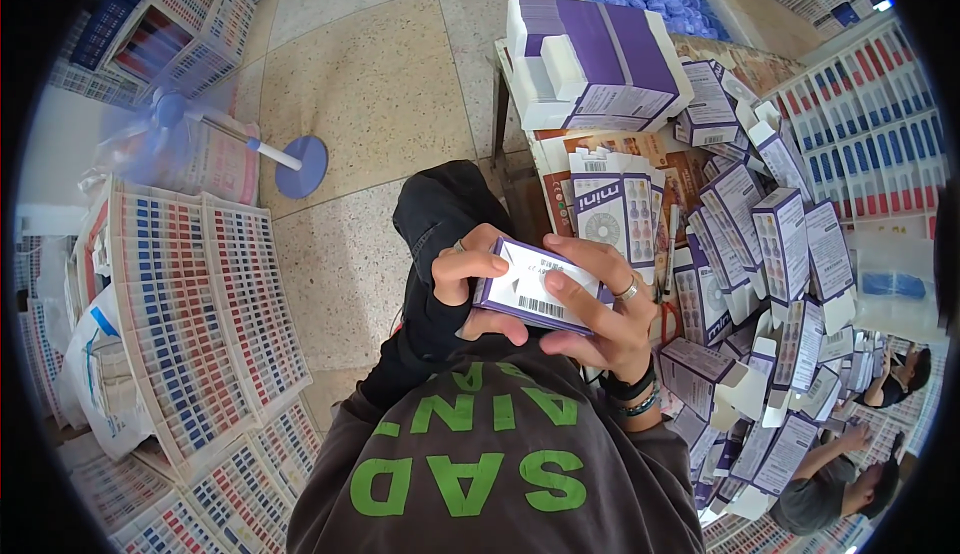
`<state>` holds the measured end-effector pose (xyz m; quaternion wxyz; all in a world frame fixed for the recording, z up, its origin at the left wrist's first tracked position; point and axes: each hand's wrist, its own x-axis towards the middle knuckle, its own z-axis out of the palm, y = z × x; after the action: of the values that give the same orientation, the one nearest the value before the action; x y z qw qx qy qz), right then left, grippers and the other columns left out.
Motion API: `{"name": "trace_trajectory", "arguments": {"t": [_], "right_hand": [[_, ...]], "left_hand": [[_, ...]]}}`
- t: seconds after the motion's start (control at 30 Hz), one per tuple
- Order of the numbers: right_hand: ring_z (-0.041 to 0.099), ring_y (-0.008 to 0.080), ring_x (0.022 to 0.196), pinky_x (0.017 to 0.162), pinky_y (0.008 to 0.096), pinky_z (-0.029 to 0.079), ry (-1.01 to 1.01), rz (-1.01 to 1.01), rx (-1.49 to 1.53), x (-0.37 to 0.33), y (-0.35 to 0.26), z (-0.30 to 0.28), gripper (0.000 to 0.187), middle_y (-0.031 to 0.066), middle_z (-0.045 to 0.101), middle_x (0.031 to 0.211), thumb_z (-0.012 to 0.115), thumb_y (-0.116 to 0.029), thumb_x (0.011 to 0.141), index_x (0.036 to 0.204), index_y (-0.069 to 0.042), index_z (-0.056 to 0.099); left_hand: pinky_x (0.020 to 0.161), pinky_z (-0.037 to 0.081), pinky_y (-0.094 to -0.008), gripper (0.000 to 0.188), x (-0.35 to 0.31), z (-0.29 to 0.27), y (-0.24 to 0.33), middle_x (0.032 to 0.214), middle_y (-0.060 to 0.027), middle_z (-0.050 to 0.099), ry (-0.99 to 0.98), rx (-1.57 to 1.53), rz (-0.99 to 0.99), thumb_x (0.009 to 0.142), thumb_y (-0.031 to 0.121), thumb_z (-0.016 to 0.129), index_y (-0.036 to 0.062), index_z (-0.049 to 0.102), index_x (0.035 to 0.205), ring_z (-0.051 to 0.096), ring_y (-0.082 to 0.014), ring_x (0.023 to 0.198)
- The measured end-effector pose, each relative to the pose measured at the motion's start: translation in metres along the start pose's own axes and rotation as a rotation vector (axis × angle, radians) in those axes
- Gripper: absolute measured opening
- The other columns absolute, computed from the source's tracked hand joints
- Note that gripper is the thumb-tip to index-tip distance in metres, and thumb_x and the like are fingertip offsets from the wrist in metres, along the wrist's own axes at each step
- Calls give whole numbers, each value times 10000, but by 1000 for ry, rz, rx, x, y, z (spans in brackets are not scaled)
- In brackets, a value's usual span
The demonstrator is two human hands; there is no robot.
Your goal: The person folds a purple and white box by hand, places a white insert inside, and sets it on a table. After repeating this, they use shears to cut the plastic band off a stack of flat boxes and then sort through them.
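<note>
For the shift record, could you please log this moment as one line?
left hand: holds small purple-and-white box | right hand: holds same box | beside: pile of matching boxes | floor: fan

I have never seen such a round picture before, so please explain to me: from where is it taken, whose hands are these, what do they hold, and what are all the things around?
There is no machine here. The picture comes from a wide fisheye camera worn on a person's head, looking down, so straight edges bend near the rim. The dark shirt with green letters at the bottom is the person's own chest.

The left hand and the right hand together hold one small purple and white box. It lies flat between the fingers.

To the right stands a low table covered with a heap of similar small boxes, many with open flaps, and a larger stack of white and purple cartons. On the floor to the left lie white trays filled with rows of small coloured pieces, and a blue fan. Other people sit at the lower right.
</note>
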<state>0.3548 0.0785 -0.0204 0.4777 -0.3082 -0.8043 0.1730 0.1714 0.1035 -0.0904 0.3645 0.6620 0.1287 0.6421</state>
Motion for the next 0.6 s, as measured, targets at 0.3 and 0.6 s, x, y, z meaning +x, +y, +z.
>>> {"name": "trace_trajectory", "arguments": {"t": [0.3,0.6], "right_hand": [[672,332,916,731,361,561,-113,25,-135,-9,-23,-8,508,223,614,1134,757,-403,734,1086,-47,674],[677,345,917,731,368,565,-20,7,-115,-22,-69,-5,498,217,631,1079,802,-340,699,1080,-41,683]], "left_hand": [[678,470,-351,706,-15,6,14,932,-151,577,-3,-56,-29,695,430,812,76,413,1157,589,-269,812],[713,495,-363,636,-24,-1,53,981,-186,595,-146,-116,-17,865,544,602,43,418,1211,611,-287,839]]}}
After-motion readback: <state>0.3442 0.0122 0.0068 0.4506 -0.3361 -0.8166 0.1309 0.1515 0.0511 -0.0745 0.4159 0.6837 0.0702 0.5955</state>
